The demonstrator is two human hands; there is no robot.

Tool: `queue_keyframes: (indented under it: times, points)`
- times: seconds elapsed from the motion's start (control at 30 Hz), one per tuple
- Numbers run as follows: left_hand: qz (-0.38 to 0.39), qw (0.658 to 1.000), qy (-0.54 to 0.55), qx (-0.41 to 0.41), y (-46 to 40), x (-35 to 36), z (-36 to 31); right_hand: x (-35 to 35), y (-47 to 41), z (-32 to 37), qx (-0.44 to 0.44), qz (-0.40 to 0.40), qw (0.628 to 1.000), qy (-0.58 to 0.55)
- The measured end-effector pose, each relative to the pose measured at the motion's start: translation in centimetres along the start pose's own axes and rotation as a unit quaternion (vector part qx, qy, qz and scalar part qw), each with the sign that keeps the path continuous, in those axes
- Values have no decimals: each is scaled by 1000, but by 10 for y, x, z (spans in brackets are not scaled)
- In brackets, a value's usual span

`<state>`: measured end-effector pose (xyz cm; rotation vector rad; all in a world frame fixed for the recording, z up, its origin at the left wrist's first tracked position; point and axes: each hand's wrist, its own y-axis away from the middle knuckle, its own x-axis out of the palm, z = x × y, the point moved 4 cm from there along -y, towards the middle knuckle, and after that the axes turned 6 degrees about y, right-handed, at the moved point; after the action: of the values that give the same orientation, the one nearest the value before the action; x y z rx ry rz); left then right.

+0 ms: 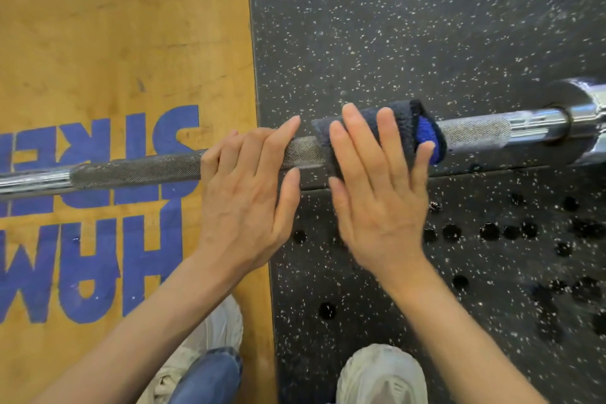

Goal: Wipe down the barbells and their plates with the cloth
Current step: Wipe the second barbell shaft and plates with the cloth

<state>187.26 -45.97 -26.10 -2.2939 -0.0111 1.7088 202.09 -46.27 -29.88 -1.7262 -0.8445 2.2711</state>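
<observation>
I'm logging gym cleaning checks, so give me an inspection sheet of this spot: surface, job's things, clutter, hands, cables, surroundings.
Surface: black speckled rubber floor on the right, wooden platform with blue lettering on the left; dark round spots on the rubber at lower right.
Job's things: barbell lies across both surfaces; its chrome sleeve is at the right edge. A dark cloth with a blue inner side is wrapped over the knurled shaft. No plates in view.
Clutter: nothing seen.
Hands: left hand rests on the bare shaft, fingers straight; right hand presses the cloth onto the bar with straight fingers.
Cables: nothing seen.
Surroundings: the person's pale shoes and a jeans leg at the bottom.
</observation>
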Motion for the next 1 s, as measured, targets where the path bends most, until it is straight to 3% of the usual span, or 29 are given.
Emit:
queue_keyframes:
  times: [0.1, 0.2, 0.37, 0.53, 0.63, 0.7, 0.87, 1.0]
  points:
    - [-10, 1000, 6, -7, -8, 1, 1, -4, -6, -36, 37, -17, 999, 20]
    - [-11, 1000, 14, -18, -19, 1, 1, -1, -16, -22, 110, -29, 993, -18]
    - [-13, 999, 23, -34, -40, 1, 9, 14, -31, -14, -3, -8, 1000, 4]
    - [-38, 999, 24, -28, -58, 10, 15, 19, -48, -30, 105, -31, 994, -18]
    - [-45, 999, 4, -20, -67, 13, 20, 30, -60, -9, 51, -16, 998, -30]
    - [-44, 999, -5, -9, -73, 15, 24, 33, -70, -29, 0, -15, 1000, 4]
    - [-54, 999, 0, 1, -89, 21, 32, 40, -83, -41, 87, -20, 996, -14]
    - [-67, 998, -1, -5, -103, 24, 37, 54, -95, -24, -38, 5, 999, 1]
